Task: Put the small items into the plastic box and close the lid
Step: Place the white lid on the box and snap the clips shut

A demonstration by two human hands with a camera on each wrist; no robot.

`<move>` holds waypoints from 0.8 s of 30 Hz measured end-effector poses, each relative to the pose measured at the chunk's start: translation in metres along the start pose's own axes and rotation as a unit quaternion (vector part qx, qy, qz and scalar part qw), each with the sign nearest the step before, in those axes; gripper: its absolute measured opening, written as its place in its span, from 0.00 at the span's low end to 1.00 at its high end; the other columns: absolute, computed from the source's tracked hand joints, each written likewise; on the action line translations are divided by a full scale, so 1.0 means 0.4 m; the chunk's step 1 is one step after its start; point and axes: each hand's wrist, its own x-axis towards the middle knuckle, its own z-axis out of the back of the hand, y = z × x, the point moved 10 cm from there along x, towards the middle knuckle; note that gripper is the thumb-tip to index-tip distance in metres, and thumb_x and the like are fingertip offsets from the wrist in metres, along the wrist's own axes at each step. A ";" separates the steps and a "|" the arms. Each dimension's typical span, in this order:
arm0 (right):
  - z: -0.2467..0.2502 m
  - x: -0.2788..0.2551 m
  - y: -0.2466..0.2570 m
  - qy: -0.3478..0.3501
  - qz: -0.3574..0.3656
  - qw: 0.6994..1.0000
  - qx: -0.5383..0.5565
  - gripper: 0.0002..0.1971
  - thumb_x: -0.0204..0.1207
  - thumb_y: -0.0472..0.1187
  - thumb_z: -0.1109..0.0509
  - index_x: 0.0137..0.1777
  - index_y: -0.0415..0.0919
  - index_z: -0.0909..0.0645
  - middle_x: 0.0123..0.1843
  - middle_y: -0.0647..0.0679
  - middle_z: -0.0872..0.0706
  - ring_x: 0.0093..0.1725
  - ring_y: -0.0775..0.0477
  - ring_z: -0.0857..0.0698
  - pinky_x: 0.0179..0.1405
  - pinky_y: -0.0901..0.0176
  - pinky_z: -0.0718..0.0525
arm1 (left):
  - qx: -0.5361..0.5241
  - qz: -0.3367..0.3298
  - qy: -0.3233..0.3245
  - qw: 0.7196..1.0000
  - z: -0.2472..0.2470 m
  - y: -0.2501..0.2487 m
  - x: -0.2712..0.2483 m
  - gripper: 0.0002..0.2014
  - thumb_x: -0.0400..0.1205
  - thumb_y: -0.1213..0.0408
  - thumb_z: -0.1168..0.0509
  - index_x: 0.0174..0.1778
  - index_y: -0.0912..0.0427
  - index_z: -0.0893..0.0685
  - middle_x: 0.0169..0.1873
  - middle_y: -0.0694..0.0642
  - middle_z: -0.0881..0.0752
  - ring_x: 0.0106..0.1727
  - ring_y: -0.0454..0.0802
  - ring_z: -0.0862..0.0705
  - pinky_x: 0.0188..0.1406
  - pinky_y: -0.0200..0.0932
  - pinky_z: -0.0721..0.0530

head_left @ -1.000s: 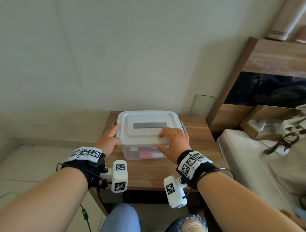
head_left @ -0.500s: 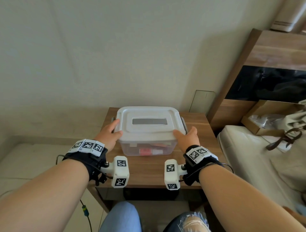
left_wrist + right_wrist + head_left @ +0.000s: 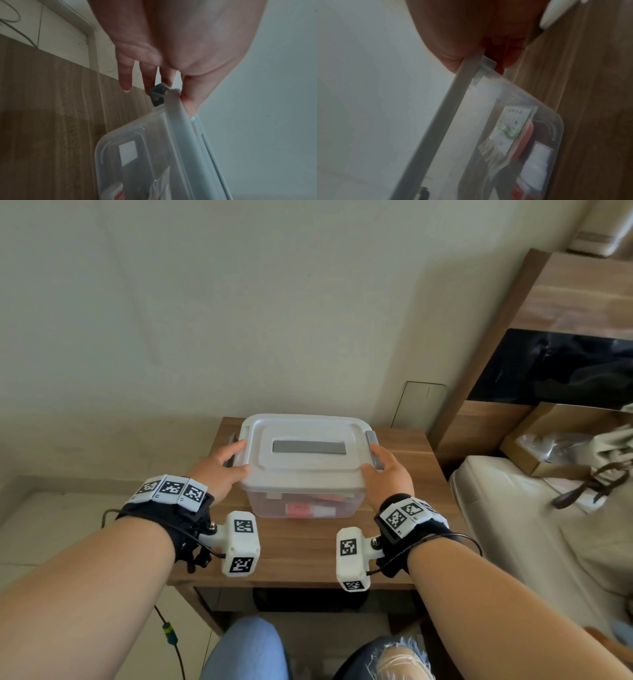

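Observation:
A clear plastic box [image 3: 308, 506] stands on the wooden table [image 3: 301, 549] with its white lid [image 3: 301, 469] lying on top. Red and white small items [image 3: 301, 510] show through its front wall. My left hand [image 3: 222, 470] is at the box's left end, thumb on the lid corner and straight fingers against the grey left latch [image 3: 230, 453]. In the left wrist view the fingers [image 3: 126, 81] reach past that latch [image 3: 158, 94]. My right hand [image 3: 387, 474] mirrors it, with fingers on the right latch [image 3: 372, 440]. The right wrist view shows a green-white sachet [image 3: 513, 121] inside the box.
A bed [image 3: 513, 525] runs along the table's right side, with a cardboard box [image 3: 534, 446] and a brown-strapped bag [image 3: 603, 474] on it. A wooden headboard [image 3: 496, 344] rises behind. The wall is right behind the table. My knees [image 3: 246, 648] are under the front edge.
My right hand left the top of the lid and went to the box's right end, onto the latch. My left hand slid forward along the left end to its latch.

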 end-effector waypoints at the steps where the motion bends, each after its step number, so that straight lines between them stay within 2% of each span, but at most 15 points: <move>1: 0.000 0.000 0.003 -0.002 0.001 1.000 -0.004 0.25 0.79 0.42 0.42 0.77 0.55 0.32 0.70 0.49 0.19 0.51 0.49 0.20 0.48 0.59 0.22 | -0.002 0.001 0.001 1.000 -0.001 0.000 0.001 0.29 0.81 0.57 0.40 0.78 0.38 0.39 0.80 0.53 0.33 0.71 0.67 0.25 0.66 0.58 0.24; 5: -0.002 -0.002 0.001 -0.010 -0.003 1.000 -0.001 0.25 0.79 0.41 0.43 0.77 0.55 0.31 0.71 0.49 0.20 0.61 0.44 0.18 0.52 0.60 0.23 | -0.008 -0.003 0.004 1.000 -0.006 -0.003 0.004 0.29 0.82 0.58 0.41 0.79 0.40 0.40 0.80 0.53 0.34 0.73 0.66 0.26 0.70 0.57 0.27; 8: -0.011 -0.004 -0.006 -0.013 0.003 1.000 -0.008 0.25 0.80 0.43 0.44 0.77 0.56 0.33 0.73 0.47 0.22 0.62 0.42 0.18 0.51 0.59 0.24 | 0.002 -0.012 0.008 1.000 -0.015 -0.007 0.005 0.29 0.83 0.59 0.43 0.81 0.42 0.42 0.81 0.53 0.36 0.74 0.66 0.28 0.72 0.58 0.30; 12: -0.021 -0.011 -0.014 -0.019 0.014 0.999 -0.029 0.24 0.81 0.42 0.46 0.78 0.53 0.37 0.75 0.43 0.27 0.62 0.39 0.20 0.52 0.53 0.24 | 0.001 -0.030 0.004 1.000 -0.026 -0.015 0.010 0.30 0.84 0.61 0.45 0.82 0.48 0.47 0.82 0.54 0.40 0.79 0.58 0.34 0.76 0.53 0.33; 15: -0.022 -0.009 -0.011 -0.021 0.013 0.999 -0.023 0.26 0.80 0.41 0.46 0.78 0.52 0.39 0.75 0.41 0.27 0.62 0.37 0.20 0.54 0.51 0.23 | 0.005 -0.010 -0.002 1.000 -0.024 -0.003 0.017 0.34 0.83 0.58 0.45 0.82 0.46 0.56 0.83 0.53 0.41 0.77 0.59 0.31 0.71 0.52 0.29; 17: -0.018 -0.009 -0.013 -0.030 0.004 1.000 -0.006 0.29 0.79 0.41 0.46 0.81 0.51 0.44 0.76 0.42 0.27 0.64 0.37 0.20 0.57 0.49 0.22 | 0.006 -0.003 -0.010 1.000 -0.022 0.000 0.020 0.36 0.83 0.58 0.45 0.82 0.45 0.60 0.84 0.53 0.44 0.78 0.59 0.32 0.72 0.52 0.30; 20: -0.017 -0.011 -0.023 -0.036 -0.011 0.999 -0.005 0.31 0.80 0.41 0.45 0.82 0.47 0.49 0.77 0.41 0.27 0.66 0.37 0.20 0.54 0.52 0.24 | 0.013 -0.007 -0.027 1.000 -0.023 -0.009 0.019 0.35 0.84 0.61 0.46 0.82 0.43 0.60 0.83 0.53 0.40 0.72 0.63 0.26 0.69 0.55 0.26; 22: -0.017 -0.009 -0.022 -0.039 -0.007 0.999 -0.012 0.30 0.80 0.41 0.45 0.82 0.46 0.47 0.77 0.42 0.27 0.66 0.37 0.21 0.55 0.52 0.24 | 0.018 -0.015 -0.035 0.999 -0.024 -0.017 0.016 0.34 0.83 0.63 0.48 0.81 0.41 0.58 0.81 0.54 0.37 0.66 0.65 0.22 0.65 0.56 0.22; 24: -0.018 -0.005 -0.020 -0.036 -0.002 0.999 -0.019 0.29 0.80 0.42 0.45 0.82 0.46 0.45 0.78 0.42 0.29 0.67 0.38 0.22 0.58 0.50 0.23 | 0.025 -0.022 -0.037 0.999 -0.025 -0.023 0.016 0.34 0.83 0.65 0.48 0.82 0.41 0.57 0.81 0.55 0.36 0.66 0.65 0.21 0.65 0.55 0.22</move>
